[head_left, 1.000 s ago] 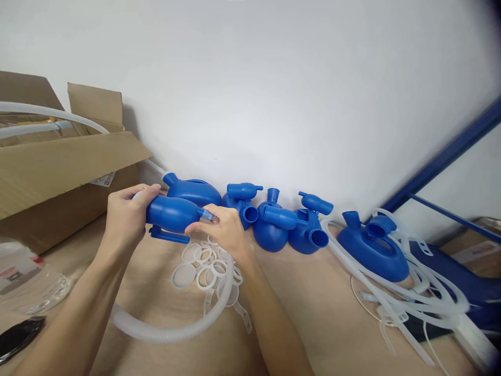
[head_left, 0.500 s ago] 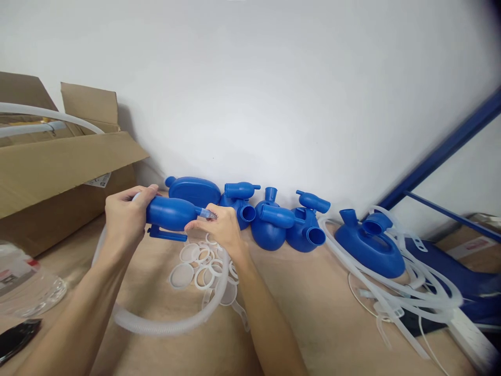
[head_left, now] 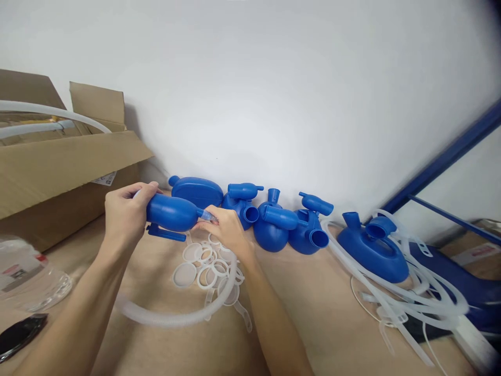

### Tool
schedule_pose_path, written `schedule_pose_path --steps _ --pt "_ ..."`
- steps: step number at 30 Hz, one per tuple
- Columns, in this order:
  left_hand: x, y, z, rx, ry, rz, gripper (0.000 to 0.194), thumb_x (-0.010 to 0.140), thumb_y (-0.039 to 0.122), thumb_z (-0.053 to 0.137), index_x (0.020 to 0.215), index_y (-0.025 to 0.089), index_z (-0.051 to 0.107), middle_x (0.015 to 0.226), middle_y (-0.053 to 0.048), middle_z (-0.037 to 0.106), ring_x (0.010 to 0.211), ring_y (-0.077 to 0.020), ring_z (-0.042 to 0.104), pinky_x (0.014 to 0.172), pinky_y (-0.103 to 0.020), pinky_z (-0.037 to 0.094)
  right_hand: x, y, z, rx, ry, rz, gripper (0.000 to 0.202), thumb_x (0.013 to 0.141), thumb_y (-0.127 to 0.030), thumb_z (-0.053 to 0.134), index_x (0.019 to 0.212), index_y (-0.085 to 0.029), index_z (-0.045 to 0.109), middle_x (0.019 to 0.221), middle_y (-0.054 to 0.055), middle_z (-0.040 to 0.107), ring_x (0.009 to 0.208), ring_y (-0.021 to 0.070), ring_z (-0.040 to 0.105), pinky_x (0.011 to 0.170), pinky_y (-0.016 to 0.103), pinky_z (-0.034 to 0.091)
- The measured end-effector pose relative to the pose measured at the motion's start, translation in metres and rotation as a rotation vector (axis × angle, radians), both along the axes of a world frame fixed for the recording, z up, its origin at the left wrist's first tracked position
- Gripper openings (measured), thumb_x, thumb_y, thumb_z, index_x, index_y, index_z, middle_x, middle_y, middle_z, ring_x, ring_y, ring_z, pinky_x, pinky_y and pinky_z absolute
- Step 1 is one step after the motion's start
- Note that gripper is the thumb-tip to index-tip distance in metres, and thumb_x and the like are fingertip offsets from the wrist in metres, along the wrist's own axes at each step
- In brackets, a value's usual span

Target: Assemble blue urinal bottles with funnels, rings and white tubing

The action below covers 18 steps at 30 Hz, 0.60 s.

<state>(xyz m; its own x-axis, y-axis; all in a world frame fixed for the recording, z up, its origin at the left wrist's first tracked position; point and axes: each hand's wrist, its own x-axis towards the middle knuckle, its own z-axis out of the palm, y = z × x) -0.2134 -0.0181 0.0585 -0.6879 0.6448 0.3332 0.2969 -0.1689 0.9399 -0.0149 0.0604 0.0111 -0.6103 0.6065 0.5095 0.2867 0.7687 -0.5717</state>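
Note:
My left hand [head_left: 126, 214] is wrapped around the wide end of a blue plastic urinal funnel [head_left: 174, 213], held level above the table; a flat blue strip hangs along its underside. At its narrow spout, my right hand [head_left: 229, 227] pinches the clear end of a ribbed translucent hose [head_left: 168, 318]. The clear tip meets the spout, but my fingers hide part of the joint. From there the hose loops down toward me and back to the left. Beneath my right hand lies a pile of white ring caps [head_left: 185, 275], some with straps.
Blue urinal bottles [head_left: 270, 236] line the wall, some with funnels on top. Another blue bottle [head_left: 373, 258] sits right among coiled hoses [head_left: 442, 308]. An open cardboard box [head_left: 70, 162], a clear plastic bottle [head_left: 29, 269] and a black object [head_left: 21, 337] are left. A blue metal frame [head_left: 442, 162] stands right.
The view has shifted slightly, so the background sits a little further right. My right hand has moved slightly right and down, still pinching the hose end at the spout. The left grip looks unchanged.

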Motion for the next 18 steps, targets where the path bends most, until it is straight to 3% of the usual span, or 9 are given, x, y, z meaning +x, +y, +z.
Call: schedule_pose_path --steps 4,7,9,13,18 --pt "0.0 0.006 -0.002 0.015 -0.128 -0.055 0.028 0.068 0.043 0.075 0.065 0.016 0.071 0.059 0.0 0.061 0.056 -0.0146 0.047 0.049 -0.027 0.034 0.001 0.004 -0.006 0.092 0.012 -0.075 0.045 0.096 -0.054 0.066 0.068 -0.021 0.055 0.066 -0.003 0.058 0.061 0.0119 0.045 0.061 0.027 0.033" --pt "-0.009 0.007 0.002 0.097 -0.262 0.049 0.023 0.064 0.04 0.071 0.064 0.017 0.067 0.062 0.0 0.061 0.059 -0.0149 0.048 0.049 -0.027 0.033 0.007 0.009 -0.004 0.081 0.168 -0.307 0.06 0.097 -0.065 0.058 0.059 -0.022 0.039 0.056 -0.004 0.045 0.057 0.0116 0.034 0.058 0.029 0.029" --pt "-0.018 0.003 0.008 0.15 -0.241 0.09 0.021 0.064 0.038 0.069 0.064 0.017 0.066 0.064 0.0 0.061 0.063 -0.0153 0.051 0.053 -0.026 0.036 0.011 0.01 -0.001 0.056 0.165 -0.348 0.064 0.095 -0.068 0.058 0.059 -0.022 0.034 0.055 -0.006 0.039 0.057 0.0113 0.031 0.058 0.029 0.027" --pt "-0.037 -0.006 0.017 0.036 -0.133 0.018 0.025 0.073 0.042 0.074 0.069 0.018 0.07 0.067 0.0 0.063 0.066 -0.0161 0.053 0.059 -0.028 0.039 0.01 0.012 0.002 -0.007 -0.13 -0.089 0.051 0.095 -0.061 0.063 0.067 -0.021 0.046 0.063 -0.006 0.049 0.061 0.0111 0.041 0.059 0.027 0.026" --pt "-0.057 -0.001 0.009 -0.173 -0.136 0.017 0.034 0.082 0.054 0.069 0.083 0.02 0.071 0.079 -0.001 0.062 0.071 -0.0173 0.053 0.058 -0.028 0.04 -0.022 0.044 0.011 -0.06 -0.278 -0.268 0.026 0.106 -0.042 0.049 0.097 -0.022 0.062 0.09 -0.001 0.068 0.085 0.0155 0.062 0.075 0.025 0.042"
